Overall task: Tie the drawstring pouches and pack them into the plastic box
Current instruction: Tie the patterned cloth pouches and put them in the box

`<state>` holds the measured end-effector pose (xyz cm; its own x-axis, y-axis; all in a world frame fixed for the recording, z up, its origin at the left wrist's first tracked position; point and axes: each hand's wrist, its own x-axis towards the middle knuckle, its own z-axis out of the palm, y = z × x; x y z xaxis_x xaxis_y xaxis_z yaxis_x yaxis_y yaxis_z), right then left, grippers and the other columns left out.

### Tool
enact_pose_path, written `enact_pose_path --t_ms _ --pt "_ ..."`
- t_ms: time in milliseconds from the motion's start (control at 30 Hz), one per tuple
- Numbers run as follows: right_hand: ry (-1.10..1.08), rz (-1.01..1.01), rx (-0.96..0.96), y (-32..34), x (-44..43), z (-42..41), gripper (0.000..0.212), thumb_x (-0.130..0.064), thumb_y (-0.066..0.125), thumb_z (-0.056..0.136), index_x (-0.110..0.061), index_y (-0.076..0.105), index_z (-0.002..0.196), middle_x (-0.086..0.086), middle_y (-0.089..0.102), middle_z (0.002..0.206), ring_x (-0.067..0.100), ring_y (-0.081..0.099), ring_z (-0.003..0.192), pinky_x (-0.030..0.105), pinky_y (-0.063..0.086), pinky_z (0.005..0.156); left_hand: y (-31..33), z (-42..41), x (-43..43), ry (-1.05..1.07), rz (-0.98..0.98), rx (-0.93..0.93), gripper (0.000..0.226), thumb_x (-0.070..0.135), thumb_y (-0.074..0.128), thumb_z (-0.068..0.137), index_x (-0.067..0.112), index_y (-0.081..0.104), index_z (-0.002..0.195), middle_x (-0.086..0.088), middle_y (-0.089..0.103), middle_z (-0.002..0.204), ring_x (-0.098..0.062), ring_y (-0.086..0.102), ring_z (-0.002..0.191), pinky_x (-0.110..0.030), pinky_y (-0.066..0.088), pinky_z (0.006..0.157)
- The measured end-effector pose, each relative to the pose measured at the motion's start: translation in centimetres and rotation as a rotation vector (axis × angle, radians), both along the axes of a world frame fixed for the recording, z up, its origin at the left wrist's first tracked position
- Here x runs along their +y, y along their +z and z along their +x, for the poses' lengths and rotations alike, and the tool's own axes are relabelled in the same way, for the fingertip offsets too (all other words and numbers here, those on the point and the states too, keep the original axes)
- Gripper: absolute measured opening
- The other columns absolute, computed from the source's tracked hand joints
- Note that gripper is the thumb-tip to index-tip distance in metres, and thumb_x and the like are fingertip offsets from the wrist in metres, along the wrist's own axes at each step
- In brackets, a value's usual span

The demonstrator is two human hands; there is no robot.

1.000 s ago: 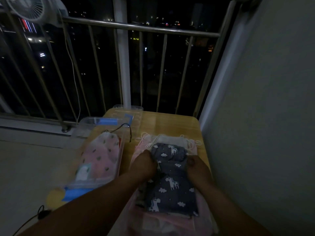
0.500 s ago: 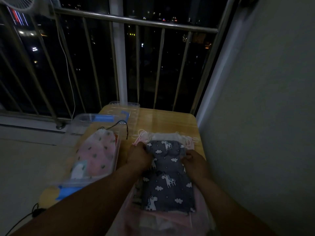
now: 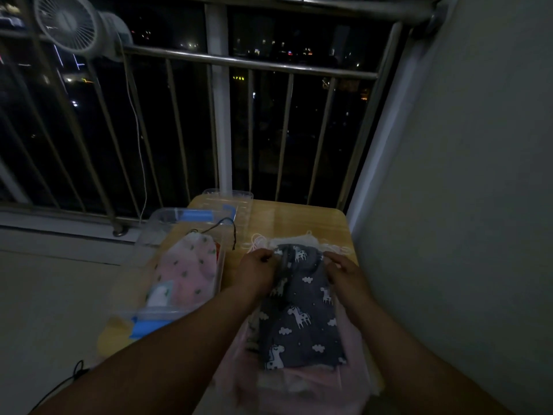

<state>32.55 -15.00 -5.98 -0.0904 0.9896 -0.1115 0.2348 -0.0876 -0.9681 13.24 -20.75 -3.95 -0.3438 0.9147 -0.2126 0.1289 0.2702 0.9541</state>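
A grey drawstring pouch (image 3: 299, 319) printed with white unicorns and clouds lies on top of a stack of pale pink and white pouches (image 3: 302, 387) on the small wooden table. My left hand (image 3: 257, 269) pinches the pouch's top left corner, and my right hand (image 3: 344, 272) grips its top right corner; the mouth is bunched between them. To the left stands the clear plastic box (image 3: 149, 232) with blue latches, holding a pink pouch (image 3: 188, 271) with green dots whose dark cord hangs over the rim.
The box's clear lid (image 3: 227, 197) lies at the table's far edge (image 3: 299, 211). White cords (image 3: 260, 239) from the stacked pouches trail behind the hands. A metal railing (image 3: 248, 64) with a clipped fan (image 3: 68, 25) stands beyond; a wall (image 3: 463, 205) is close on the right.
Both hands have moved up to the grey pouch's top edge and drawn it together, so the mouth now looks gathered and narrower. The view has tilted a little.
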Motion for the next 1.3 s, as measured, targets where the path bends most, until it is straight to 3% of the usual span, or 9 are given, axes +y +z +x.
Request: enact_pose_path --t_ms 167,300,467,567,667,867,1000,1167,1300 --pt "-0.03 -0.098 -0.01 1.4 -1.6 -0.6 0.015 -0.035 0.062 0.101 -0.024 0.073 0.105 0.003 0.07 0.116 0.021 0.064 0.105 0.037 0.052 0.096 1.8 -0.1 -1.3 -0.048 0.064 -0.207 0.024 0.017 0.054 0.104 0.014 0.073 0.12 -0.015 0.072 0.119 -0.026 0.069 0.104 -0.039 0.059 0.093" --pt "-0.005 -0.182 -0.017 1.8 -3.4 -1.0 0.057 -0.056 0.05 0.102 -0.01 0.064 0.132 0.007 0.068 0.124 0.025 0.062 0.113 0.041 0.049 0.102 3.7 0.4 -2.9 -0.158 0.122 -0.392 0.028 0.01 0.05 0.103 0.01 0.072 0.12 -0.021 0.072 0.117 -0.038 0.068 0.108 -0.042 0.055 0.093" --pt "0.085 -0.279 0.224 2.7 -4.7 -1.3 0.114 -0.1 0.045 0.064 -0.029 0.045 0.153 0.0 0.064 0.139 0.015 0.063 0.117 0.043 0.047 0.099 5.9 0.3 -5.3 -0.222 0.139 -0.581 0.036 0.004 0.044 0.102 0.01 0.068 0.128 -0.022 0.071 0.123 -0.04 0.067 0.117 -0.045 0.054 0.101" --pt "0.229 -0.447 0.463 3.6 -6.0 -2.0 0.09 -0.084 0.029 0.088 -0.014 0.065 0.134 0.012 0.07 0.132 0.033 0.062 0.125 0.052 0.044 0.112 6.5 -0.7 -6.3 -0.177 0.13 -0.617 0.038 0.007 0.042 0.103 0.017 0.068 0.129 -0.019 0.069 0.128 -0.037 0.066 0.118 -0.048 0.05 0.108" --pt "0.206 -0.477 0.628 4.2 -7.7 -2.5 0.069 -0.065 0.035 0.101 -0.011 0.067 0.129 0.017 0.072 0.125 0.038 0.065 0.12 0.051 0.051 0.1 6.9 -2.1 -7.5 -0.067 0.127 -0.694 0.034 0.01 0.043 0.104 0.017 0.07 0.124 -0.022 0.07 0.123 -0.042 0.067 0.112 -0.049 0.055 0.099" --pt "0.152 -0.362 0.594 4.4 -9.4 -2.6 0.027 -0.019 0.054 0.104 -0.006 0.071 0.12 0.017 0.075 0.115 0.029 0.072 0.096 0.039 0.057 0.083 5.3 -3.2 -10.2 -0.039 0.068 -0.787 0.032 0.021 0.053 0.098 0.006 0.071 0.119 -0.025 0.07 0.114 -0.036 0.067 0.095 -0.046 0.051 0.094" --pt "0.104 -0.309 0.584 4.7 -10.0 -2.3 0.026 -0.013 0.054 0.104 -0.005 0.071 0.122 0.015 0.075 0.118 0.029 0.07 0.104 0.037 0.056 0.085 4.0 -2.9 -10.4 -0.007 0.087 -0.748 0.031 0.032 0.056 0.1 0.008 0.071 0.113 -0.027 0.068 0.12 -0.039 0.064 0.108 -0.057 0.044 0.108" --pt "-0.01 -0.321 0.729 5.5 -9.3 -1.4 0.02 -0.01 0.05 0.106 -0.011 0.064 0.12 0.004 0.074 0.109 0.021 0.068 0.101 0.034 0.053 0.084 3.3 -2.5 -10.5 0.086 0.051 -0.735 0.028 0.03 0.054 0.102 0.013 0.072 0.089 -0.016 0.072 0.091 -0.031 0.067 0.082 -0.038 0.052 0.081" --pt "-0.065 -0.365 0.891 6.9 -9.2 -1.6 0.013 -0.009 0.055 0.104 -0.008 0.065 0.112 0.004 0.067 0.081 0.022 0.067 0.09 0.038 0.054 0.076 3.9 -2.0 -10.4 0.105 0.067 -0.72 0.026 0.027 0.049 0.106 0.01 0.069 0.102 -0.017 0.073 0.097 -0.03 0.068 0.086 -0.036 0.055 0.078"
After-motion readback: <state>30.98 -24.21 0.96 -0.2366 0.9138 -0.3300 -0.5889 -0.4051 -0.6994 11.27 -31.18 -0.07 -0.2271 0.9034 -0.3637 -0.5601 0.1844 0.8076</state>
